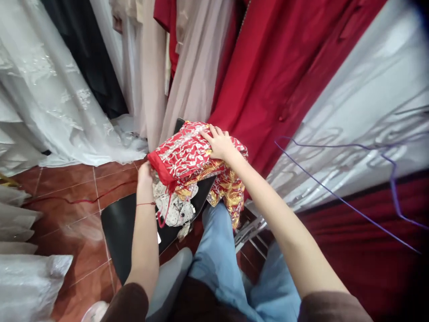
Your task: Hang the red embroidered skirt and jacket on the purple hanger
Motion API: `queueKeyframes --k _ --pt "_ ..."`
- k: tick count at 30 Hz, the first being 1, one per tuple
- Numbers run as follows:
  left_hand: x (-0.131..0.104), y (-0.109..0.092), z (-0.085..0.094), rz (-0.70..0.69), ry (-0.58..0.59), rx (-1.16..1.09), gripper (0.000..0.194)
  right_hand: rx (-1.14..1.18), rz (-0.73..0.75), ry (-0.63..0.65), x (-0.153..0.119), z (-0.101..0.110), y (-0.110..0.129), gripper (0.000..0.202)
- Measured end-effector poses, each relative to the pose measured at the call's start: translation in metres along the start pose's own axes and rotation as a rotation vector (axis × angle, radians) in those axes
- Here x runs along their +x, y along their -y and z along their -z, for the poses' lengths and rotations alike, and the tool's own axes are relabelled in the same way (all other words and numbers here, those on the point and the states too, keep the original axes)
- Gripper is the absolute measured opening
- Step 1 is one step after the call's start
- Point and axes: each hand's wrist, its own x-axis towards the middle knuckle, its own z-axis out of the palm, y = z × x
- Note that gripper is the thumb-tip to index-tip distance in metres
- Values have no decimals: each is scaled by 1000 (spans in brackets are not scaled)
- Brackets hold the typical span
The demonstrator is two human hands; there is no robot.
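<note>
A red garment with silvery-white embroidery (184, 150) lies bunched over a black flat surface in front of me. My left hand (145, 174) grips its plain red edge at the left end, the fingertips partly hidden behind the cloth. My right hand (219, 143) rests flat on top of the embroidery, fingers spread. Gold-patterned cloth (231, 192) hangs from beneath it toward my knee. Below the red edge dangles a red cord (163, 219). Under that sits a white dotted cloth item (176, 208), partly covered by the garment.
The black surface (117, 228) extends toward my left forearm. Long white gowns (67, 89), pale pink dresses (197, 67) and a red dress (261, 67) hang ahead. Purple wire hangers (335, 188) stick out at right. Red floor tiles (80, 223) show at left.
</note>
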Motion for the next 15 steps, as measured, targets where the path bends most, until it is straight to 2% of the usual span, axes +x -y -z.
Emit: queueKeyframes --k 1,2,5,8,10,12,13,15 --pt "0 -7 10 -13 -40 -27 40 -9 -9 5 -1 0 3 95" --pt "-1 -15 19 -39 -141 -84 42 -13 -17 12 -1 0 5 96" --pt "-14 -43 37 -244 -358 -152 44 -9 -36 33 -3 -1 9 98" --pt "-35 -65 29 -516 -373 -172 39 -2 -57 32 -5 0 11 98" --pt "-46 -70 10 -718 -295 -85 33 -15 -69 22 -6 1 14 96" --pt "-54 -63 -15 -858 -108 130 36 -46 -82 14 -8 1 17 95" --pt "-56 -56 -30 -871 10 269 42 -64 -88 8 -8 0 18 95" --pt "-60 -33 -57 -784 205 536 63 -95 -94 -1 -10 -2 21 95"
